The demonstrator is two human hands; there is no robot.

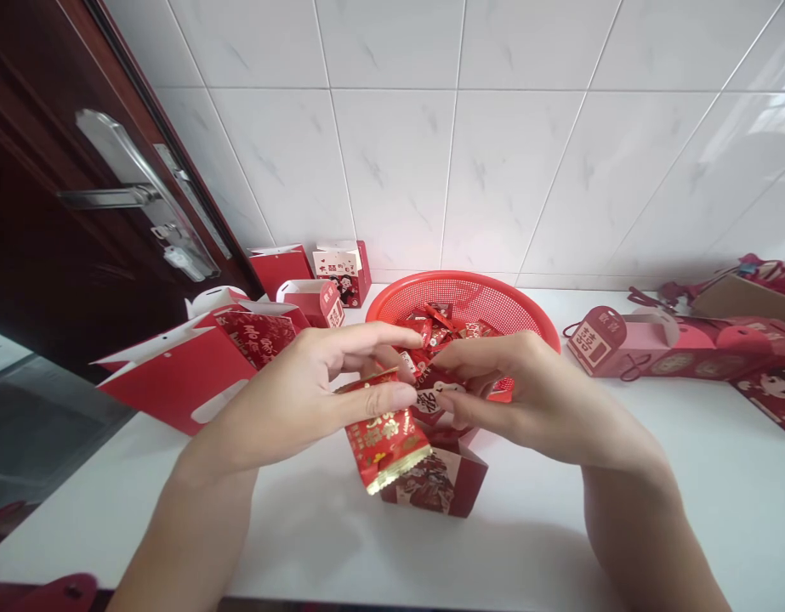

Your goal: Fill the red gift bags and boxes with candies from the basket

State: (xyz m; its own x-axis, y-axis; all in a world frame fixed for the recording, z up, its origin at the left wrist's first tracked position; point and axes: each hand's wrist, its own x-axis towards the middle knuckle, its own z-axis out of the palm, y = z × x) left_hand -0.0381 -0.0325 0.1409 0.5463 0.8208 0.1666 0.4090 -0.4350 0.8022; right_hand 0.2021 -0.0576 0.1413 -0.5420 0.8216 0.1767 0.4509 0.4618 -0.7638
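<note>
My left hand [341, 382] pinches a red candy packet [389, 446] with gold lettering and crimped gold ends between thumb and fingers. Opposite it, my right hand [513, 391] has thumb and fingers closed on a dark red packet [429, 401] with a white patch and dark characters. Both packets are over a small dark red gift box [459, 489] on the white table, and they hide much of its top. Just behind my hands sits a red plastic basket [526, 314] with several red-wrapped candies [436, 327] in it.
At left stand several red gift boxes, among them a large red one [175, 374] and a printed one [341, 276] by the tiled wall. Pink boxes [647, 340] line the right side, near an open carton [742, 297]. A dark door with a metal handle [124, 195] is at left.
</note>
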